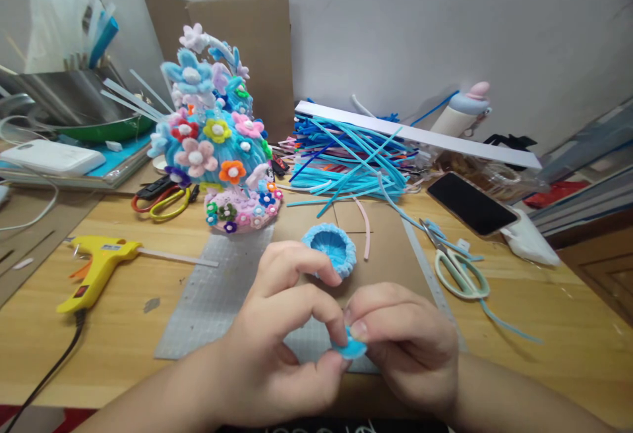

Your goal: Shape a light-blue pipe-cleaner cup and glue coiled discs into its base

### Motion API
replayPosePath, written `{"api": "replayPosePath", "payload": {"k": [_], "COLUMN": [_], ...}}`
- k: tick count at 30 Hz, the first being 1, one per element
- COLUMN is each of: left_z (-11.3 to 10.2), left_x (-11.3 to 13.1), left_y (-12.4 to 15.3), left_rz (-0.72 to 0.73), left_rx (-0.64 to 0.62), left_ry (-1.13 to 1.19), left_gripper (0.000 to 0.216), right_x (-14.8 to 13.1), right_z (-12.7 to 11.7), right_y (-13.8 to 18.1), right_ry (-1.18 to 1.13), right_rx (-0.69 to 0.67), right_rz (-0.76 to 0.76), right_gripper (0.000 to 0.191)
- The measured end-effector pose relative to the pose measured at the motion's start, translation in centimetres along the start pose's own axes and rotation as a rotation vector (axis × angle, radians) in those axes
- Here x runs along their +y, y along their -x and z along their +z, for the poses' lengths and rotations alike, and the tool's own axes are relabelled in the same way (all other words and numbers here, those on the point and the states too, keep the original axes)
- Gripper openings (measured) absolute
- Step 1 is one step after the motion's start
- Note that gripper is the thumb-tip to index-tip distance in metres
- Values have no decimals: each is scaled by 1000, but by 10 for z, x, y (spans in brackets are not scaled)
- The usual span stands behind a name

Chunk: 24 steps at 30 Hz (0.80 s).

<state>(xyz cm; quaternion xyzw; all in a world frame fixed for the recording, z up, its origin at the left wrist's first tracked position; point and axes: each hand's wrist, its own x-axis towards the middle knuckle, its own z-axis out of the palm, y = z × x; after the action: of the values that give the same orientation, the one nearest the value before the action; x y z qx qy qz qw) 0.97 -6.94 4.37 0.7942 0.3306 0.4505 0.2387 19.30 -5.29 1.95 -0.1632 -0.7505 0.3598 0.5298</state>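
both hands meet low over the wooden worktop. the left hand and the right hand are each pinched shut, thumb and fingers, on the same small blue pipe-cleaner piece, held between them just above the grey cutting mat. just beyond the left fingers a blue pipe-cleaner cup lies on a cardboard sheet, its opening facing the camera. behind it stands a pipe-cleaner flower ornament, with a pile of blue pipe cleaners to its right. a yellow glue gun lies well to the left, pale green scissors and a dark phone to the right.
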Motion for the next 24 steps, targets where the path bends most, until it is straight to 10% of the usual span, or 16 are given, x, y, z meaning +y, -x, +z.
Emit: {"api": "replayPosePath", "payload": {"k": [24], "left_z": [-1], "left_x": [-2], "left_y": [-4], "left_rz": [68], "left_rx": [-17], "left_ry": [7], "left_gripper": [19], "right_x": [-1], "right_z": [1], "right_y": [-3], "right_ry": [17], "right_rx": [-37], "right_rz": [-99], "right_gripper": [21]}}
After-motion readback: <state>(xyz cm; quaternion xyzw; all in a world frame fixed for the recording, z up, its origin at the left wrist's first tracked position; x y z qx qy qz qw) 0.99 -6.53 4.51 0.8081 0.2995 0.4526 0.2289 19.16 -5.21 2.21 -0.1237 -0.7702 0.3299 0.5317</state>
